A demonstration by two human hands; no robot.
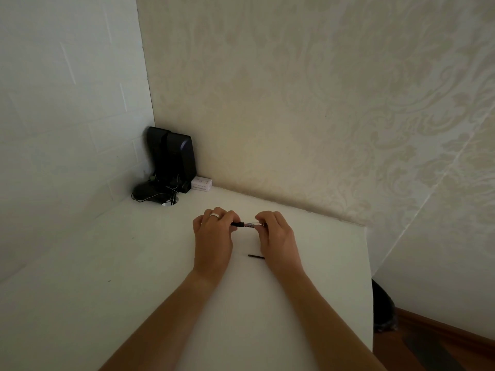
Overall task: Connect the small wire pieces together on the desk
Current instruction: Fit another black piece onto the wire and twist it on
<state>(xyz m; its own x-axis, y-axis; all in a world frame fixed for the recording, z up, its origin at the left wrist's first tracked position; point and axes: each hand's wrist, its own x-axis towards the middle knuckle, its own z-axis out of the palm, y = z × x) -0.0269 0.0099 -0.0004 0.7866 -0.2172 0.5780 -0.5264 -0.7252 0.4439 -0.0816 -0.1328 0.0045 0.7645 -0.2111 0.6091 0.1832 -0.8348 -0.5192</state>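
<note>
Both hands are up off the white worktop (150,263) and working close together. The left hand (214,236) has its fingers (230,218) pinched shut on a black wire piece (237,224), and the right hand (276,236) is pinched on the other end, where something pale or clear (253,224) meets the black — a second piece or a sleeve, too small to tell. Held end to end like this, level and between the two grips, the pieces look lined up for joining; keeping the pinches near the meeting point should stop the short ends from wobbling.

One more black wire piece (256,257) lies flat on the worktop just below the right hand, near enough to grab next — probably parked there on purpose.

Far back in the corner stand black speakers (174,156) with a small white box (201,183) beside them, well clear of the work.
</note>
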